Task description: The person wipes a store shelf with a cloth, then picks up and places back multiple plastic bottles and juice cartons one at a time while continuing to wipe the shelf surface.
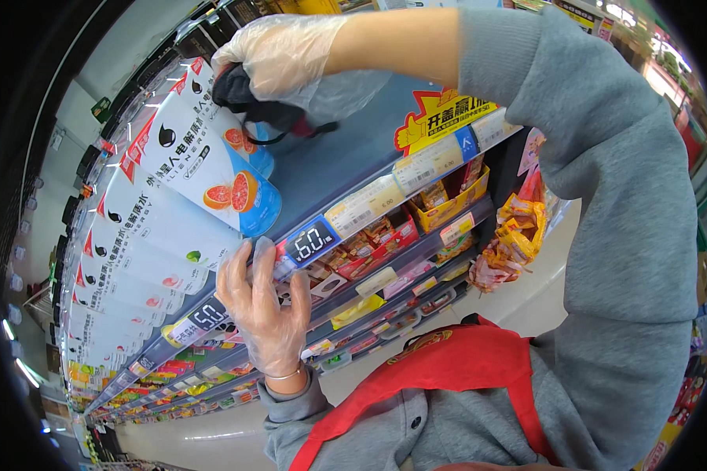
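Note:
My right hand (280,59), in a clear plastic glove, grips a bunched dark cloth (259,103) above a blue-grey shelf surface (336,147). Part of the cloth looks blurred. Close beside it stand white and blue drink bottles (212,176) printed with grapefruit halves. My left hand (265,306), also gloved, has its fingers spread against the shelf's front edge, next to a digital-style price tag (310,240). The fingertips lie near the base of the nearest bottles. Nothing is held in that hand.
More white bottles (124,247) run in a long row to the left. A yellow promotional card (442,120) stands at the shelf edge. Lower shelves hold boxed snacks (377,244). Orange snack packets (515,229) hang at the right, beside the tiled floor (542,282).

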Tool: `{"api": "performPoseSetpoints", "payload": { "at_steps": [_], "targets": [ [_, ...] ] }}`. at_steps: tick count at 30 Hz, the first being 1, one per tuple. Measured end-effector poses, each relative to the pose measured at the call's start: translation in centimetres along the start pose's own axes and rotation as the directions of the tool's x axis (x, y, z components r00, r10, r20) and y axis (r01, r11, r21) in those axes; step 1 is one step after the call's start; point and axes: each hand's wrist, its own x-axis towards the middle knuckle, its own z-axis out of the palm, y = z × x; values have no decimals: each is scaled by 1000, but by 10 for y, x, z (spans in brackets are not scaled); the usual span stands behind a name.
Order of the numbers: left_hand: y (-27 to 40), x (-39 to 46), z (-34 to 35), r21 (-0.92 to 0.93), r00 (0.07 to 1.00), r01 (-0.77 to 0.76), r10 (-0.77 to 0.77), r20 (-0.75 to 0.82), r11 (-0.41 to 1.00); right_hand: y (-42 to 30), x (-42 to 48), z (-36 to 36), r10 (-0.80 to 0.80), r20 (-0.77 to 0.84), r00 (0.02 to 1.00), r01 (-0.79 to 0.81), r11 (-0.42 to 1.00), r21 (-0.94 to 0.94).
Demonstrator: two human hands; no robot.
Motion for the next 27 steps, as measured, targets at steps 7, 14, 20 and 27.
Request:
{"api": "performPoseSetpoints", "payload": {
  "at_steps": [7,14,20,27],
  "targets": [
    [0,0,0,26,1000,4,-4,3,1000,7,-17,45,-164,311,936,148,986,75],
    [-1,-2,2,45,1000,0,0,-6,999,-18,-3,30,-221,711,667,381,922,-71],
    [-3,-1,1,42,1000,-20,20,-13,999,-31,-18,3,-263,833,486,428,903,35],
    [-4,1,0,26,998,-42,43,-51,999,-18,-30,-1,199,882,428,571,697,-434]
  ]
}}
